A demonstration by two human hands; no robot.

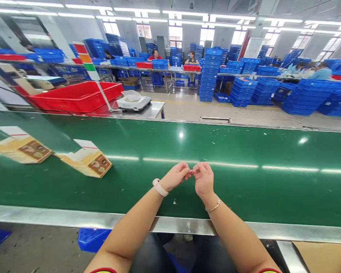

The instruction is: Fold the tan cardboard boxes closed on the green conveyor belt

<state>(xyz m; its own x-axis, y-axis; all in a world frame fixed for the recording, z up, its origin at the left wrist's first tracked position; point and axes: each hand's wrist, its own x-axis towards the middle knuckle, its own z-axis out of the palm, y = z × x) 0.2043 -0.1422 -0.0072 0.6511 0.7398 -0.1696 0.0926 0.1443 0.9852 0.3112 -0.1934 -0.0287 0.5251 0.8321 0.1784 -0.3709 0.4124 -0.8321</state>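
Observation:
Over the green conveyor belt (244,189), my left hand (176,176) and my right hand (204,178) meet at the fingertips. Both are closed in a pinch. Anything between the fingers is too small or too hidden to make out. A pale watch band (160,188) circles my left wrist, and a bracelet (213,204) hangs on my right. To the left of my hands stands a yellow and brown printed carton (98,165) with its flaps up. Farther left is a second, similar carton (35,149), blurred. A small white scrap (174,201) lies on the belt below my hands.
A metal edge (59,218) runs along the near side of the belt. Beyond the far side are a large red bin (79,98), a scale (134,101) and a striped signal post (86,60). Stacked blue crates (211,76) and several seated people are farther back.

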